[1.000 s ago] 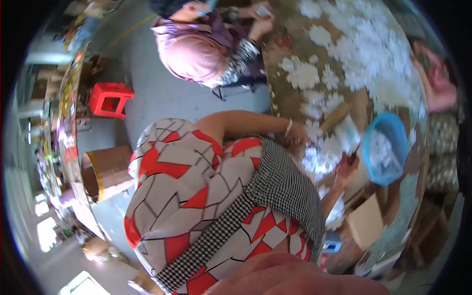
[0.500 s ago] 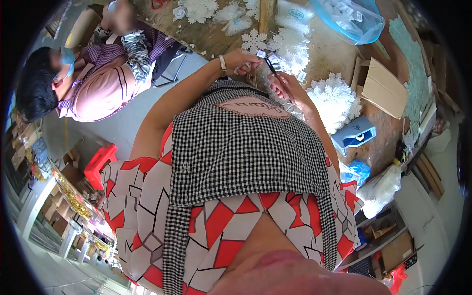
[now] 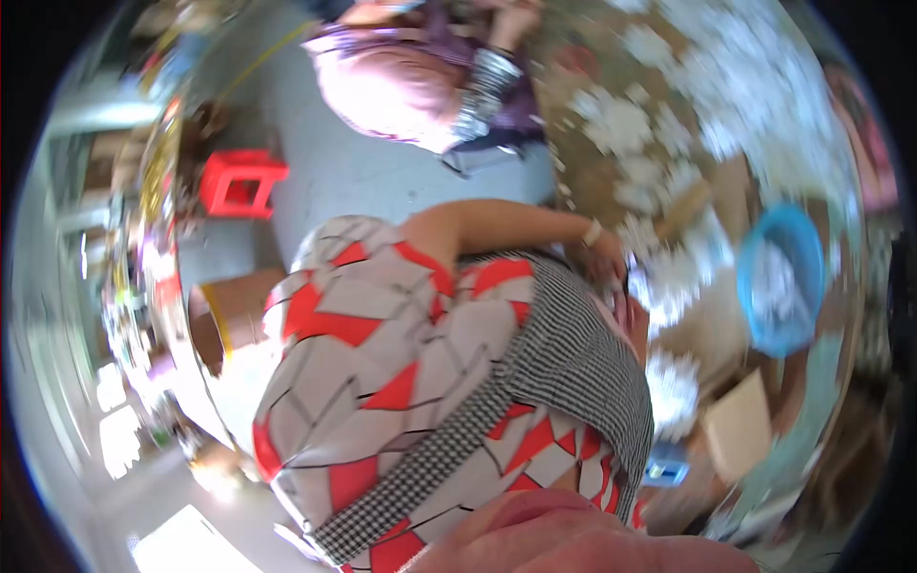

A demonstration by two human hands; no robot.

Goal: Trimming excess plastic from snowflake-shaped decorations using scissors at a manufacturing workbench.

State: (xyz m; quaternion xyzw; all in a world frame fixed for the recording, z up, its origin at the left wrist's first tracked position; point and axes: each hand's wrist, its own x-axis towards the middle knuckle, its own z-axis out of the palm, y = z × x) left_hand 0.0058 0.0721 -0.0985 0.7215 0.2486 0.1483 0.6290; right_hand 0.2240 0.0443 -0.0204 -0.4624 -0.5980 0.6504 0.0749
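The picture is smeared by motion. My left hand (image 3: 606,256), with a pale band at the wrist, is over the near edge of the worktable, fingers curled; what they hold is too blurred to make out. Close below it, my right hand (image 3: 625,310) is partly hidden by my checked apron (image 3: 573,344). A slim black tool (image 3: 627,275) shows between the hands, at the right hand's fingers. White snowflake ornaments (image 3: 669,291) lie just beyond the hands, and another white pile (image 3: 671,387) is beside the right hand.
A blue basin (image 3: 781,215) holding white pieces stands farther right. Near it are a cardboard box (image 3: 737,427) and a blue dispenser (image 3: 667,470). More white snowflakes (image 3: 616,122) cover the far table. A co-worker (image 3: 392,91) sits at upper left; a red stool (image 3: 239,181) is on the floor.
The whole view has swung round, so table and hands now appear farther right and blurred. My hands stay close together. The small white tag pinched in my left hand is no longer distinct.
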